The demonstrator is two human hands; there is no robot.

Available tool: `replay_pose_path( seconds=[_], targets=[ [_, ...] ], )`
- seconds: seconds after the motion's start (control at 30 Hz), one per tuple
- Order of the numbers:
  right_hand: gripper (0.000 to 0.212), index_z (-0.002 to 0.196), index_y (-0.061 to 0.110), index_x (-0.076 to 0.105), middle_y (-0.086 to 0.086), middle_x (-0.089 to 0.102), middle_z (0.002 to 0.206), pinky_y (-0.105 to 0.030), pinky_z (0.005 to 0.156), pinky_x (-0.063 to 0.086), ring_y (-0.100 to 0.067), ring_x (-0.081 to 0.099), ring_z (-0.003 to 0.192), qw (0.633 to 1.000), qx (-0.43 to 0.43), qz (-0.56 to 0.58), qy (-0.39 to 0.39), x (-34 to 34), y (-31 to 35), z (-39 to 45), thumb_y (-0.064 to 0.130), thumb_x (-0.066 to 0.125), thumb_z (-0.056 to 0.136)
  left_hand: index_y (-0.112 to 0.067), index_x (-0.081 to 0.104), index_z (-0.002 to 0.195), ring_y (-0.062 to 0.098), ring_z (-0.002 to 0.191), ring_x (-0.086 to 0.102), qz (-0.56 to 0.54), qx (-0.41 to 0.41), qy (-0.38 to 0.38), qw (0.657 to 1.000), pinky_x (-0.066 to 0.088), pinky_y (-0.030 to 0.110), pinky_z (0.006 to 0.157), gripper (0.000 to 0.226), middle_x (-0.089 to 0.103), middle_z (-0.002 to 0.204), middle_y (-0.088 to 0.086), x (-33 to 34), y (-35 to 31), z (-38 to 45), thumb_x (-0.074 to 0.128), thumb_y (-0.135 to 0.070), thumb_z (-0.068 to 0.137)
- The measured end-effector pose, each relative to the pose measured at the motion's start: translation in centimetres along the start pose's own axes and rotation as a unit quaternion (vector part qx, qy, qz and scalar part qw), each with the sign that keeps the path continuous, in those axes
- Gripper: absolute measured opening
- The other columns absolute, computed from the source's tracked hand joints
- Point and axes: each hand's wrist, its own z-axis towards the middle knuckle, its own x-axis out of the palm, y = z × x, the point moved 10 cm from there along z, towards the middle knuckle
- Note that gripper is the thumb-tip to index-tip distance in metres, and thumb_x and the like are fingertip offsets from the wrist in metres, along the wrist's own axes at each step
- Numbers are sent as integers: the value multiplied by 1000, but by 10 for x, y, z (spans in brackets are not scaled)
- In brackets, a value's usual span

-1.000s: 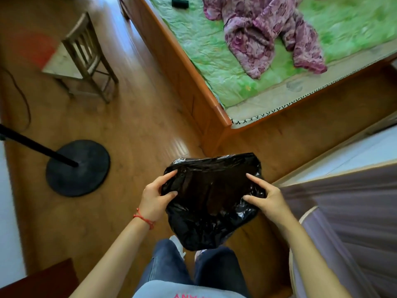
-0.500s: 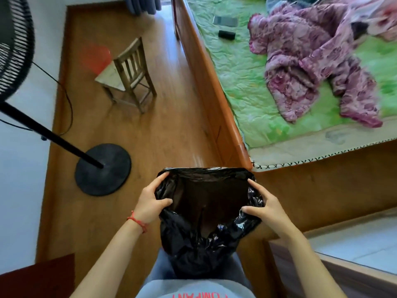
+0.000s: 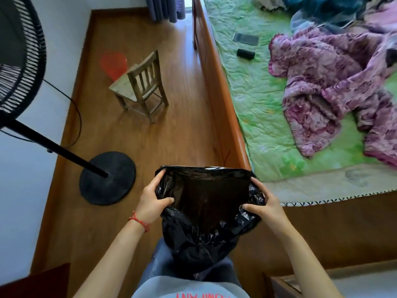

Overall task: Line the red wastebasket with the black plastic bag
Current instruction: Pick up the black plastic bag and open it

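Observation:
A black plastic bag [image 3: 206, 214] hangs in front of my body with its mouth spread wide and facing up. My left hand [image 3: 151, 198] grips the left edge of the mouth, thumb inside the opening. My right hand [image 3: 265, 204] grips the right edge the same way. The red wastebasket [image 3: 113, 63] stands far off on the wooden floor near the white wall, partly hidden behind a small wooden chair [image 3: 142, 87].
A standing fan's black base [image 3: 107, 178] and pole sit on the floor to my left, its cable trailing along the wall. A wooden-framed bed [image 3: 221, 100] with a green sheet and purple blanket fills the right. A floor strip runs between fan and bed.
The view has swung up and forward, bringing the fan, chair and red wastebasket into sight. Both hands have pulled the bag's mouth wider apart.

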Motion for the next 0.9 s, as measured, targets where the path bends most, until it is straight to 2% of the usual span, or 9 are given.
replay_pose_path(
  seconds=[0.1,0.23,0.33,0.43,0.53,0.63,0.7,0.77,0.9],
  targets=[
    [77,122,38,49,-1,56,128,-36,98,44,-13,56,112,999,2,24,-26,2,21,35,-5,75,65,-20,31,138,12,115,48,-2,2,-11,1000,38,24,96,82,48,128,0,-16,-9,35,65,9,70],
    [76,122,47,50,7,52,133,-46,104,40,-14,48,124,999,-8,22,-38,10,56,85,11,79,61,-18,31,138,11,113,48,-11,8,-7,1000,38,23,95,82,48,127,0,-40,-27,90,65,10,69],
    [74,123,46,50,10,52,133,-45,106,38,-11,47,124,999,-11,8,-42,19,88,122,9,78,65,-17,31,138,9,114,46,-17,6,-4,1000,36,22,95,81,47,130,1,-62,-40,131,66,10,69],
    [73,119,51,52,7,55,131,-45,105,39,-12,50,122,999,-24,1,-47,32,124,161,17,80,60,-18,32,138,9,114,44,-14,6,-1,1000,35,22,95,81,46,134,2,-87,-52,173,67,8,69],
    [73,116,53,51,10,54,128,-43,105,39,-12,49,121,999,-29,-5,-43,43,149,197,14,81,62,-19,32,138,6,114,41,-2,2,6,1000,33,20,95,80,45,134,1,-105,-61,208,67,6,70],
    [76,119,53,50,8,56,129,-43,102,43,-12,53,118,999,-26,-4,-28,51,168,229,23,81,56,-18,33,138,6,115,39,-7,2,1,1000,32,20,96,79,43,137,2,-119,-72,239,67,6,71],
    [76,118,51,51,4,57,130,-37,101,44,-12,54,118,999,-30,2,-22,52,179,253,23,81,54,-17,33,137,6,117,37,-8,4,-6,1000,30,20,97,78,42,138,3,-124,-79,261,66,7,71],
    [75,117,48,50,0,57,130,-25,98,43,-11,54,117,999,-35,1,-17,52,190,278,13,81,58,-18,33,137,5,119,34,-10,5,-10,1000,29,20,98,78,40,137,0,-127,-85,282,66,7,71],
    [74,125,35,48,3,53,130,-12,92,42,-10,51,118,999,-51,-13,8,52,216,332,1,77,66,-20,34,137,5,120,35,-15,5,-29,999,30,21,99,77,40,131,-6,-132,-100,331,65,8,71]
  ],
)
